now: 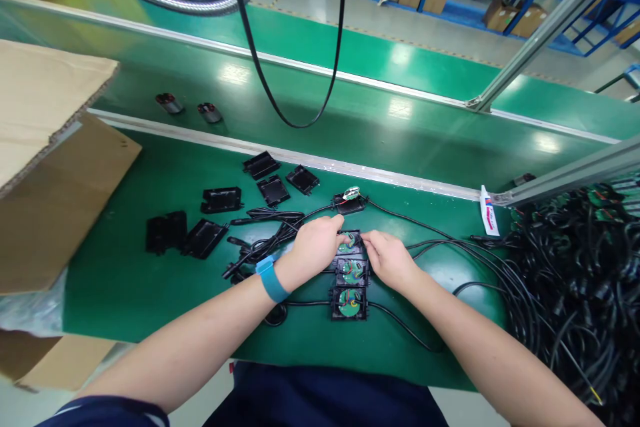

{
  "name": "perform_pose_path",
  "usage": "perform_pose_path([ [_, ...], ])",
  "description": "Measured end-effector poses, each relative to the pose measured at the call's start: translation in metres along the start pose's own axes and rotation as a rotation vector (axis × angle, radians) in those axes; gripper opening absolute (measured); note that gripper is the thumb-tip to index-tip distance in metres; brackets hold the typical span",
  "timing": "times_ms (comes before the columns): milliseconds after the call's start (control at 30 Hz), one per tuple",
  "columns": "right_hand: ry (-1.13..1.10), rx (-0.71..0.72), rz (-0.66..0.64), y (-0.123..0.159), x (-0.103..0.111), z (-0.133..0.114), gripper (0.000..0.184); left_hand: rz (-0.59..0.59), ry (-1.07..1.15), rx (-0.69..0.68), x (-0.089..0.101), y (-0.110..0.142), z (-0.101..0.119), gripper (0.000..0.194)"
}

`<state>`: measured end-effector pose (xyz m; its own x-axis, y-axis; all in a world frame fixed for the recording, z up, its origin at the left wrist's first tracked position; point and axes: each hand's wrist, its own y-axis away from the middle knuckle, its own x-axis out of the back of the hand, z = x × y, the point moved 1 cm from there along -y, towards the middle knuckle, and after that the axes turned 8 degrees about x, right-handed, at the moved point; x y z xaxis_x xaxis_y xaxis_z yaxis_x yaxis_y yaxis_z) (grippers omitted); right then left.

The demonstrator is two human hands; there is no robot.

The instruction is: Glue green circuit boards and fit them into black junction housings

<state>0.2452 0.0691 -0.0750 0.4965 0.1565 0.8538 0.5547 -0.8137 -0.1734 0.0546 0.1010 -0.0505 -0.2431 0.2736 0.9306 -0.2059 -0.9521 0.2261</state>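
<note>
Three black plastic housings with green circuit boards stand in a column on the bench. At the top one my left hand [320, 243] is closed, its thumb on the circuit board [349, 242]. My right hand [391, 259] pinches at that housing's right end, where a black cable seems to enter; the fingers partly hide it. Just below sit the middle circuit board [352, 271] and the lowest housing [335, 312], both with coloured wires and cables out the sides. Behind my hands, another circuit board [351, 193] stands tilted on an open housing [350, 205].
Several empty black covers [222, 199] lie at the left, near coiled cables [270, 240]. A large heap of cables [575, 280] fills the right side. A white tube [489, 212] lies by the metal rail. Cardboard boxes [55, 200] stand left; a black cable loop [300, 125] hangs ahead.
</note>
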Motion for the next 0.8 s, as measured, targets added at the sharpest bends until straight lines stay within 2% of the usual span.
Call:
perform_pose_path([
  [533,0.077,0.017,0.03,-0.002,-0.008,0.003,0.023,-0.026,-0.033,0.011,0.002,0.0,0.001,0.019],
  [700,0.239,0.061,-0.065,0.001,-0.004,0.0,0.027,-0.012,-0.023,-0.009,0.0,-0.001,0.0,0.019],
  [800,0.341,0.025,-0.166,0.0,0.001,-0.005,0.028,-0.005,-0.025,-0.015,-0.001,-0.002,-0.001,0.019],
])
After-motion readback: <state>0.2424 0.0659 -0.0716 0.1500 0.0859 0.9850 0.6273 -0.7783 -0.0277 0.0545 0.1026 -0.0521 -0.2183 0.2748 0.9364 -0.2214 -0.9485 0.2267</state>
